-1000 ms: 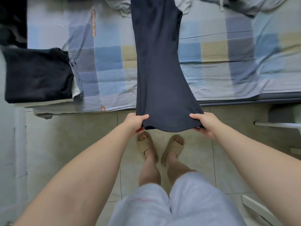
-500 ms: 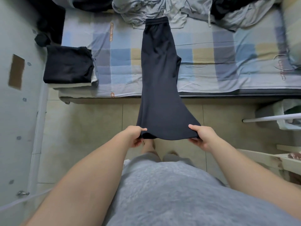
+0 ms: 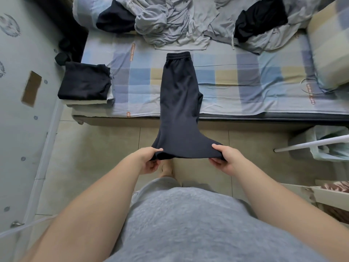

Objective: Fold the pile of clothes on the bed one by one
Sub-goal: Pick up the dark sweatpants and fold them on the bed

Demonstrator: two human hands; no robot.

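Note:
Dark navy trousers (image 3: 179, 103), folded lengthwise leg on leg, lie stretched from the bed (image 3: 226, 95) out over the floor, waistband at the far end. My left hand (image 3: 149, 160) pinches the left corner of the hem and my right hand (image 3: 225, 159) pinches the right corner, holding the legs taut in the air. A pile of unfolded grey and black clothes (image 3: 188, 21) lies crumpled at the back of the bed. A stack of folded clothes (image 3: 86, 84) with a black piece on top sits at the bed's left front corner.
A pillow (image 3: 328, 52) in checked cover lies at the bed's right end, a cable beside it. A lined bin (image 3: 324, 142) and a white rod (image 3: 311, 143) stand on the tiled floor at right. A wall runs along the left.
The view has pulled back and tilted up, bringing the waistband and the clothes pile into sight. Both hands keep their hold on the hem, now farther from the bed edge.

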